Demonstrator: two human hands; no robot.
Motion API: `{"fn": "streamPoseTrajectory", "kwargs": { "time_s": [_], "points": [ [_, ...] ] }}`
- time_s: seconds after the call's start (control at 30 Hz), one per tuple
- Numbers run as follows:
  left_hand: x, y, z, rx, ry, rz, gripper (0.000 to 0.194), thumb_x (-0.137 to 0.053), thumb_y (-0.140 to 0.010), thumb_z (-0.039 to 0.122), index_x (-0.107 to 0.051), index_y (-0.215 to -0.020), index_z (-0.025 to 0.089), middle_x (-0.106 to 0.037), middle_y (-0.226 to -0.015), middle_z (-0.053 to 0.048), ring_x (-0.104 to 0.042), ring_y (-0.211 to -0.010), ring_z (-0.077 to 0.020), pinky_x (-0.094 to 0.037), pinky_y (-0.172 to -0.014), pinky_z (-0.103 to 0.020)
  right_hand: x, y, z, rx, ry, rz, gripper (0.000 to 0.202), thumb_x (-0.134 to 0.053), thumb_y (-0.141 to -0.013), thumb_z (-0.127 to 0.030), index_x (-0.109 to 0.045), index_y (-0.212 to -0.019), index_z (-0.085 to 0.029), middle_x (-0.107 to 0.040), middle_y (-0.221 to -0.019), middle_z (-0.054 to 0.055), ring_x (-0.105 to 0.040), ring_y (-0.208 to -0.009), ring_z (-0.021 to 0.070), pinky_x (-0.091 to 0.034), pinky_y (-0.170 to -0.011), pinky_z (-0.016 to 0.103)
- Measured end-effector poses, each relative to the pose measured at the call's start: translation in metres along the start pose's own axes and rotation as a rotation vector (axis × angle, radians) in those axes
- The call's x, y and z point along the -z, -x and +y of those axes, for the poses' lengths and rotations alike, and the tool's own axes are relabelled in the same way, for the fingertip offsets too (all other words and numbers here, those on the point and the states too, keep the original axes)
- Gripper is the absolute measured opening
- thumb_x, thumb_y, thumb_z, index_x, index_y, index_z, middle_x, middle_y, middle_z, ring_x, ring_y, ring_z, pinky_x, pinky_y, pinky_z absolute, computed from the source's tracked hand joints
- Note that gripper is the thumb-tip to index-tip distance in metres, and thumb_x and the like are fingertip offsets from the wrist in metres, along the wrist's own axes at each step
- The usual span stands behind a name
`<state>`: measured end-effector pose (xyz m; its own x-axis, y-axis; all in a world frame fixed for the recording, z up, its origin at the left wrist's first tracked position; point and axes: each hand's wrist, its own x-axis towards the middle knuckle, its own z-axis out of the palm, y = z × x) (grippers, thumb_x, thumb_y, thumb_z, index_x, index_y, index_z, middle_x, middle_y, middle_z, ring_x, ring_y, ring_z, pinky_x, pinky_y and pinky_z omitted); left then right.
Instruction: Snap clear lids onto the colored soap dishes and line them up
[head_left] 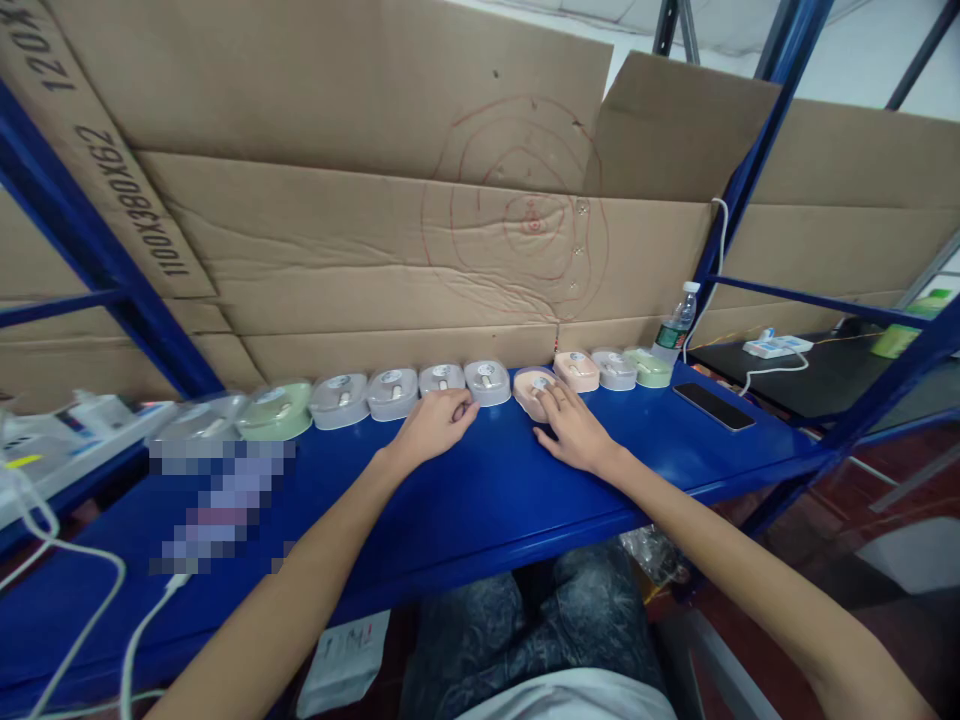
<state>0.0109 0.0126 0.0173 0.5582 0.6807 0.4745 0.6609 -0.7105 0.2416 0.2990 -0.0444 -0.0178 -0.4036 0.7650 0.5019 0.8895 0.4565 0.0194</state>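
My left hand (436,428) is curled into a loose fist over the blue table, just in front of the clear-lidded grey containers (441,380); nothing shows in it. My right hand (571,428) reaches onto a pale pink container (528,398), its fingers spread over the lid and its thumb apart in front. Left of it stands another grey container (487,384). Close behind my right hand are a peach container (577,371), a grey one (613,370) and a light green one (649,368). Part of the pink container is hidden by my fingers.
A cardboard wall (337,250) closes off the back. At right are a water bottle (677,322) and a black phone (713,406). Further left stand a green container (274,411) and a pixelated object (232,505) with a white cable (150,620). Blue posts (772,130) frame the table.
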Motion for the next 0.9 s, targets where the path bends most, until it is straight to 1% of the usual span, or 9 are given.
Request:
{"fn": "streamPoseTrajectory", "kwargs": {
  "time_s": [0.1, 0.13, 0.23, 0.3, 0.37, 0.47, 0.63, 0.8, 0.9],
  "points": [
    [-0.002, 0.003, 0.005, 0.000, 0.099, 0.022, 0.029, -0.056, -0.103, 0.046, -0.066, -0.105, 0.020, -0.070, -0.093, -0.006, -0.068, -0.084, -0.0240, -0.053, -0.078, -0.037, 0.019, 0.025, -0.013, 0.019, -0.139, 0.086, 0.043, -0.063, -0.101, -0.035, -0.054, -0.139, -0.016, -0.058, -0.145, 0.023, -0.054, -0.142, 0.0416, -0.048, -0.119, 0.062],
    [-0.002, 0.005, 0.007, -0.013, 0.143, 0.014, 0.036, -0.062, -0.100, 0.050, -0.066, -0.118, 0.019, -0.072, -0.108, -0.009, -0.070, -0.097, -0.0268, -0.056, -0.087, -0.040, 0.024, 0.031, -0.016, 0.021, -0.199, 0.103, 0.040, -0.065, -0.101, -0.036, -0.054, -0.136, -0.019, -0.059, -0.142, 0.021, -0.057, -0.137, 0.0396, -0.052, -0.115, 0.060],
    [-0.005, 0.016, 0.017, -0.078, 0.243, -0.094, 0.082, -0.081, -0.087, 0.061, -0.051, -0.152, 0.022, -0.056, -0.154, -0.016, -0.055, -0.141, -0.0371, -0.046, -0.118, -0.052, 0.033, 0.041, -0.021, 0.045, -0.393, 0.128, 0.031, -0.071, -0.098, -0.037, -0.056, -0.121, -0.024, -0.061, -0.132, 0.015, -0.063, -0.127, 0.0344, -0.057, -0.108, 0.054],
    [-0.006, 0.026, 0.024, -0.099, 0.282, -0.184, 0.104, -0.089, -0.078, 0.064, -0.042, -0.161, 0.024, -0.045, -0.166, -0.017, -0.044, -0.153, -0.0405, -0.038, -0.126, -0.056, 0.034, 0.039, -0.023, 0.085, -0.531, 0.146, 0.026, -0.075, -0.095, -0.039, -0.057, -0.108, -0.025, -0.064, -0.125, 0.011, -0.066, -0.122, 0.0314, -0.058, -0.105, 0.050],
    [-0.009, 0.034, 0.030, -0.094, 0.305, -0.224, 0.106, -0.091, -0.076, 0.064, -0.042, -0.162, 0.024, -0.048, -0.164, -0.017, -0.045, -0.152, -0.0417, -0.037, -0.127, -0.058, 0.031, 0.033, -0.025, 0.120, -0.634, 0.179, 0.030, -0.080, -0.092, -0.042, -0.058, -0.104, -0.025, -0.066, -0.120, 0.009, -0.067, -0.118, 0.0293, -0.058, -0.103, 0.047],
    [-0.015, 0.041, 0.036, -0.085, 0.323, -0.197, 0.096, -0.088, -0.080, 0.062, -0.048, -0.158, 0.023, -0.056, -0.158, -0.016, -0.053, -0.145, -0.0420, -0.040, -0.124, -0.058, 0.024, 0.025, -0.028, 0.149, -0.644, 0.161, 0.052, -0.087, -0.084, -0.046, -0.061, -0.124, -0.025, -0.063, -0.131, 0.012, -0.063, -0.127, 0.0313, -0.055, -0.110, 0.050],
    [-0.023, 0.043, 0.031, -0.071, 0.340, -0.172, 0.095, -0.087, -0.080, 0.053, -0.046, -0.159, 0.020, -0.051, -0.163, -0.017, -0.048, -0.150, -0.0424, -0.037, -0.126, -0.059, 0.012, 0.023, -0.026, 0.214, -0.585, 0.014, 0.087, -0.088, -0.084, -0.053, -0.049, -0.157, -0.029, -0.046, -0.163, 0.015, -0.034, -0.159, 0.0371, -0.040, -0.126, 0.058],
    [-0.024, 0.043, 0.032, -0.112, 0.397, -0.196, 0.096, -0.085, -0.081, 0.047, -0.041, -0.162, 0.021, -0.049, -0.165, -0.017, -0.050, -0.150, -0.0394, -0.039, -0.126, -0.057, 0.009, 0.026, -0.023, 0.153, -0.576, 0.025, 0.085, -0.088, -0.084, -0.059, -0.053, -0.158, -0.035, -0.051, -0.160, 0.013, -0.046, -0.151, 0.0372, -0.043, -0.123, 0.060],
    [-0.022, 0.043, 0.039, -0.082, 0.401, -0.208, 0.102, -0.089, -0.078, 0.053, -0.041, -0.163, 0.022, -0.050, -0.163, -0.017, -0.050, -0.149, -0.0409, -0.040, -0.125, -0.057, 0.011, 0.025, -0.024, 0.157, -0.567, 0.019, 0.085, -0.087, -0.083, -0.062, -0.055, -0.157, -0.035, -0.058, -0.151, 0.013, -0.055, -0.138, 0.0361, -0.046, -0.118, 0.060]
  ]
}}
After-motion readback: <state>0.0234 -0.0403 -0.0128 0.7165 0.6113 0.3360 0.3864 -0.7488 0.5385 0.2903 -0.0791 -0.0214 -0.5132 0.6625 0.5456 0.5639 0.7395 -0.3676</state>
